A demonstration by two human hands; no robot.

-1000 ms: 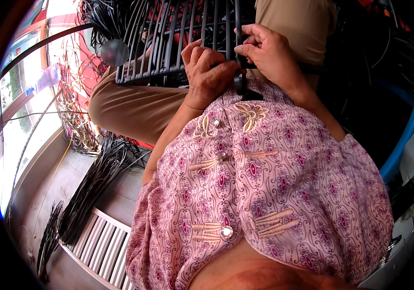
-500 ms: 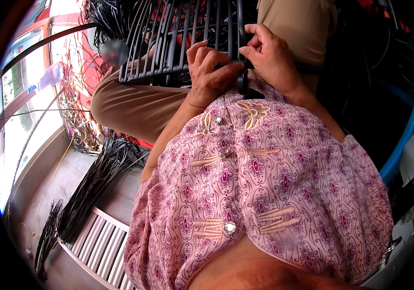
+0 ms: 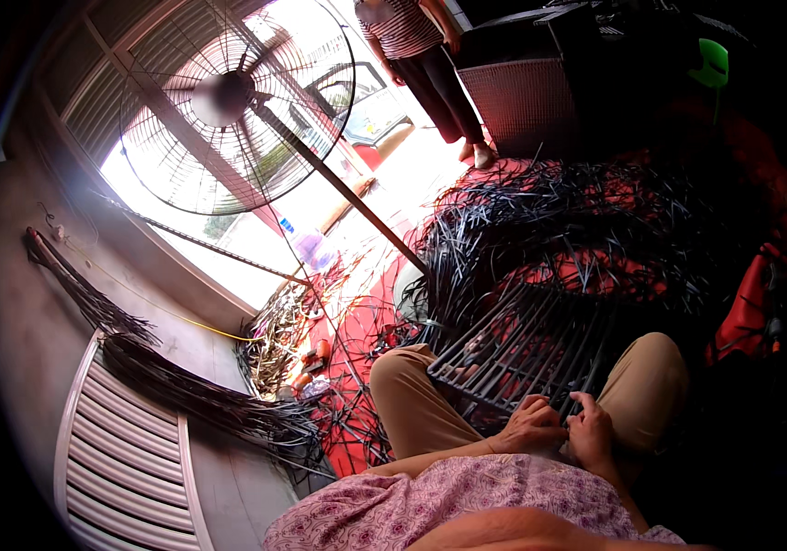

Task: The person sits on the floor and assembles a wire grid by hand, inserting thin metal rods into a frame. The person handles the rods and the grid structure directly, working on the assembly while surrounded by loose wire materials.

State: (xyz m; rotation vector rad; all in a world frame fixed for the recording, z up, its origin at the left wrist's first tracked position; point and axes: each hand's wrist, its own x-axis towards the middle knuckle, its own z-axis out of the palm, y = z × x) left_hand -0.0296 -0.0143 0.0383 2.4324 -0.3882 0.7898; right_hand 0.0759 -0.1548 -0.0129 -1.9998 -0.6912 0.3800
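A dark frame [image 3: 513, 354] with several black strips stretched along it lies across my bent legs, its near edge at my lap. My left hand [image 3: 531, 425] rests at the near right end of the frame, fingers bent over its edge. Close beside it, my right hand [image 3: 590, 430] has its fingers curled in, the index finger raised highest. The fingertips of both hands nearly meet at the frame's corner. What the right fingers pinch, if anything, is too small and dark to make out.
Loose black strips [image 3: 540, 216] are heaped beyond the frame on the red floor covering [image 3: 352, 441]. A large caged fan [image 3: 219, 174] stands ahead to the left. Bundled strips [image 3: 200, 381] lie by a slatted white piece [image 3: 127, 459]. A person [image 3: 425, 64] stands near a dark box [image 3: 522, 101].
The view has tilted up, bringing in the fan, the strip heap and a standing person. My hands remain together at the frame's near right corner; the right fingers look more curled.
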